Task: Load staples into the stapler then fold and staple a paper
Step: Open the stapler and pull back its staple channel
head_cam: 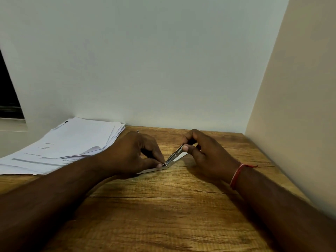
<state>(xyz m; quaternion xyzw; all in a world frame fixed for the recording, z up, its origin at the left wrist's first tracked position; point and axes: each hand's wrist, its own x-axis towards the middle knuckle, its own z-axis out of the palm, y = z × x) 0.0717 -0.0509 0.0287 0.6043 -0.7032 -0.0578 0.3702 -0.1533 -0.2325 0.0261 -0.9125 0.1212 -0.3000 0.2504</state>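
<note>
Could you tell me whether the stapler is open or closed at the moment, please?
Open. The stapler is splayed into a V on the table: the left hand holds one arm flat, the right hand lifts the other.

wooden desk [163, 206] in a pale wall [154, 60] corner; dark window [7, 88] left.

stapler [175, 155]: ends covered by both hands
staples: too small to tell
papers [72, 142]: print blurred, near corner behind left arm [63, 180]
window [9, 95]: cut off at left
</note>
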